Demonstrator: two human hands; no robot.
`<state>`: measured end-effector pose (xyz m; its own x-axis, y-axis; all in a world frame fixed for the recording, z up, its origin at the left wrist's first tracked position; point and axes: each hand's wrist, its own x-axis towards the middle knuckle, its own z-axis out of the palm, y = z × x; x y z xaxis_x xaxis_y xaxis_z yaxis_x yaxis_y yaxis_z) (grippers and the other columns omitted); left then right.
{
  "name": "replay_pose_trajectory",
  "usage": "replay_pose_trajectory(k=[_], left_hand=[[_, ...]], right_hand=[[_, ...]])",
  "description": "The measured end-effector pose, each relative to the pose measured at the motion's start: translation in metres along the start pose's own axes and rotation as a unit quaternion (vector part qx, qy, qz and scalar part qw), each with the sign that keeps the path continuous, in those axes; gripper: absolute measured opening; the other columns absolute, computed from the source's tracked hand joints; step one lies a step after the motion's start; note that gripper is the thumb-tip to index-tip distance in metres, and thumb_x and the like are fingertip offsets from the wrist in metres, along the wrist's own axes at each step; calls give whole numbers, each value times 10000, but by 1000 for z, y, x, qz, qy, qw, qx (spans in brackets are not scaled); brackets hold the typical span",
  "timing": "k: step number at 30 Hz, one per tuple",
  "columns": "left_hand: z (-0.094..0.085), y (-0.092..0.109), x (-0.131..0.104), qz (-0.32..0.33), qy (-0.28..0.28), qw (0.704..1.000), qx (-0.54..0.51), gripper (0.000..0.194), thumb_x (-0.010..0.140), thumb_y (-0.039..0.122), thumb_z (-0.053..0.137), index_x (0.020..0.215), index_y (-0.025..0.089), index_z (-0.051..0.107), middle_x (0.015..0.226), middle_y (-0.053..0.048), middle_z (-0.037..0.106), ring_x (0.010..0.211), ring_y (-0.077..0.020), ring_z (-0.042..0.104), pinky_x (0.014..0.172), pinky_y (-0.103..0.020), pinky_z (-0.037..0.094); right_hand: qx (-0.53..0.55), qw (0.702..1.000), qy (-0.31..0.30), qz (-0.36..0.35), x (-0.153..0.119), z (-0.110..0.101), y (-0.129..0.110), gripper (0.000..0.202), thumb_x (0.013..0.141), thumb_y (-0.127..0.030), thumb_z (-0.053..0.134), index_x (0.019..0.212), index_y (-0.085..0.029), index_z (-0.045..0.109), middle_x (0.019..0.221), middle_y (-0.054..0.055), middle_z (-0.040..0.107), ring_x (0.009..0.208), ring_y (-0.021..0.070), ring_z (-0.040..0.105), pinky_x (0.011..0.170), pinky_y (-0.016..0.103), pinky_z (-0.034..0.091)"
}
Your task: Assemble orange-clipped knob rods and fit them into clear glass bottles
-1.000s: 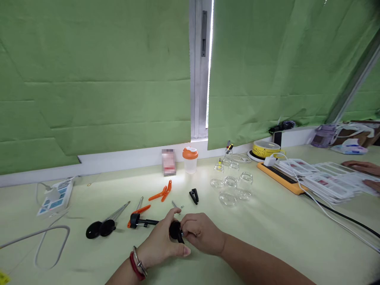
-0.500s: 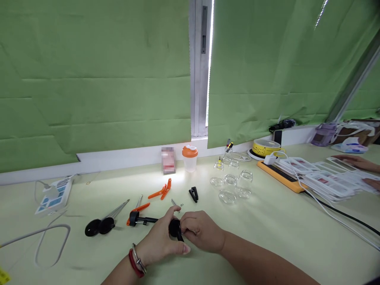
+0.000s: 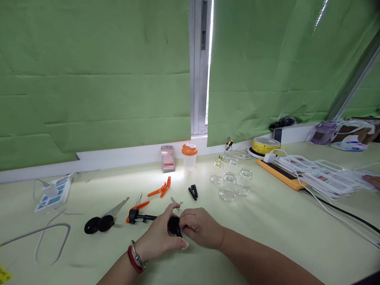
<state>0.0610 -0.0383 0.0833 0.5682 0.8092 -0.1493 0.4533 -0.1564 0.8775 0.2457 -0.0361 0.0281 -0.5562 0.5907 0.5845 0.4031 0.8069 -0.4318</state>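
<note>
Left fingers (image 3: 169, 211) curl wide around a black part (image 3: 173, 224), right fingers (image 3: 190, 222) pinching its edge

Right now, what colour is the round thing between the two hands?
The round thing is black; you can see it in the head view.

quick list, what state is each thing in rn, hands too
left hand: gripping the black part
right hand: fingertips at that part's side, grip hidden
cup: upright, orange lid on
glass jars: upright, no lids on
white power strip: white plug in it
orange power strip: white adapter plugged in
papers: loosely piled
</note>
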Motion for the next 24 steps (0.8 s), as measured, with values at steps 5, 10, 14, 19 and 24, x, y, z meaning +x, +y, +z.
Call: replay_pose_trajectory(k=[5, 10, 14, 19, 24], left_hand=[[-1, 1, 0, 0, 0, 1000, 0, 849, 577, 252, 719, 1306, 223, 285, 947, -12, 509, 777, -162, 482, 703, -289, 410], [-1, -2, 0, 7, 0, 1000, 1, 858, 580, 250, 718, 1314, 228, 274, 947, -10, 517, 790, -165, 493, 732, -300, 418], [-1, -3, 0, 5, -5, 1000, -4, 833, 590, 237, 703, 1307, 235, 279, 936, -4, 510, 785, -163, 490, 723, -298, 423], [-1, -2, 0, 3, -1, 1000, 4, 842, 583, 230, 708, 1307, 235, 279, 961, -11, 514, 805, -170, 493, 744, -306, 422], [-1, -1, 0, -1, -3, 1000, 4, 850, 576, 234, 715, 1309, 228, 284, 952, -11, 518, 807, -176, 499, 754, -312, 420]], right_hand=[[-1, 1000, 10, -4, 0, 1, 2, 143, 740, -60, 498, 740, -201, 521, 832, 13, 634, 723, 116, 599, 659, 214, 462], [2, 1000, 10, -24, 0, 0, 1, 157, 748, -52, 483, 735, -201, 527, 819, 13, 630, 731, 116, 597, 667, 214, 462], [-6, 1000, 9, -11, 0, 0, 1, 132, 766, -73, 490, 740, -198, 520, 838, 18, 631, 732, 117, 599, 659, 217, 463], [-13, 1000, -9, -18, 1, -1, 1, 142, 791, -79, 483, 791, -205, 549, 861, 23, 628, 763, 117, 601, 695, 221, 469], [-10, 1000, -8, -11, 1, 0, 2, 142, 771, -77, 488, 767, -206, 546, 851, 19, 632, 758, 124, 604, 689, 226, 470]])
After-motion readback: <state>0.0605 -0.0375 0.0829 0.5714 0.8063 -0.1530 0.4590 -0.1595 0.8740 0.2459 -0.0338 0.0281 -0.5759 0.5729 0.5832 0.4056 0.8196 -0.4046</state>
